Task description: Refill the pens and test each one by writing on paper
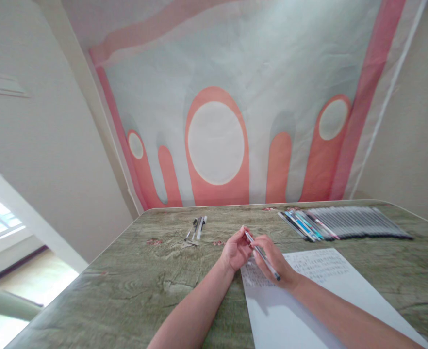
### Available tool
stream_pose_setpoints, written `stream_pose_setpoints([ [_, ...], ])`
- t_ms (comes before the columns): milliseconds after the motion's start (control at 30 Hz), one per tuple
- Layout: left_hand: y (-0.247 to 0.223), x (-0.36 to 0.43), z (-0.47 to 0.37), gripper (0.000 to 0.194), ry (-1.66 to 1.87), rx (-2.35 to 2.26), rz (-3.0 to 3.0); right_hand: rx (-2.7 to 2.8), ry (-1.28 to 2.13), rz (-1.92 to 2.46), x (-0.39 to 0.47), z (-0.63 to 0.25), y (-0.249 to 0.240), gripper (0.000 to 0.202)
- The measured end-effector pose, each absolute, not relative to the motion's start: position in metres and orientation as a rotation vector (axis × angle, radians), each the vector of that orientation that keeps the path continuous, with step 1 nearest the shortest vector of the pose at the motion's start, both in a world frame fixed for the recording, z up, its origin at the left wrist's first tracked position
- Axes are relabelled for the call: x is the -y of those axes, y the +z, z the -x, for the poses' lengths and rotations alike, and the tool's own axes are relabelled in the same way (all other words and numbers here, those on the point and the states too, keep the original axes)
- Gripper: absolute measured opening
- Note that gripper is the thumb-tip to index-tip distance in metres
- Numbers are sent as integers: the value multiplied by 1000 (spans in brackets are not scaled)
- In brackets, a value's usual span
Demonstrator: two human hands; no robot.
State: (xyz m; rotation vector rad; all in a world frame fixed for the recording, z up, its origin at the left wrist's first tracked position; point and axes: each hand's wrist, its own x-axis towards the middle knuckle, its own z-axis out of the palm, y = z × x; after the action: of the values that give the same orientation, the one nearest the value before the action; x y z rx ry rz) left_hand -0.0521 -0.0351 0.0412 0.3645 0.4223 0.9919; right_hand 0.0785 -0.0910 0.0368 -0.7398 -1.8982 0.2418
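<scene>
Above the upper part of a white sheet (290, 315) with handwriting, my right hand (274, 261) grips a pen (267, 261) with a dark end. The pen slants from its upper tip, by my left fingertips, down to its dark end at the lower right. My left hand (237, 249) is turned palm up beside it, fingers curled with thumb and fingertips close together at the pen's upper tip. Whether those fingertips pinch a small part is too small to tell. The sheet lies partly under my right forearm.
Several pens (359, 223) lie in a row at the back right of the wood-patterned table (144, 291), with coloured ones (306, 225) at the row's left. A few pens (199, 228) lie at the back left. A patterned backdrop (214, 58) rises behind the table.
</scene>
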Motion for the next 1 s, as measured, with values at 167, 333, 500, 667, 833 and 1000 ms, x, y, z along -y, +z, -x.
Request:
stream_pose_setpoints([
  [167,39,35,52,9,972,-358,-357,1888,239,738,91,-77,35,24],
  [333,38,35,52,10,971,-354,-365,1894,245,745,91,-77,35,26],
  [500,38,35,53,10,961,-365,-371,1898,211,739,91,-77,35,26],
  [667,39,34,54,11,926,-377,-355,1899,206,736,88,-77,31,26],
  [833,36,30,56,15,862,-373,-340,1899,209,739,87,-78,27,26],
  [1000,34,27,59,16,806,-351,-309,1918,189,731,87,-78,26,27],
])
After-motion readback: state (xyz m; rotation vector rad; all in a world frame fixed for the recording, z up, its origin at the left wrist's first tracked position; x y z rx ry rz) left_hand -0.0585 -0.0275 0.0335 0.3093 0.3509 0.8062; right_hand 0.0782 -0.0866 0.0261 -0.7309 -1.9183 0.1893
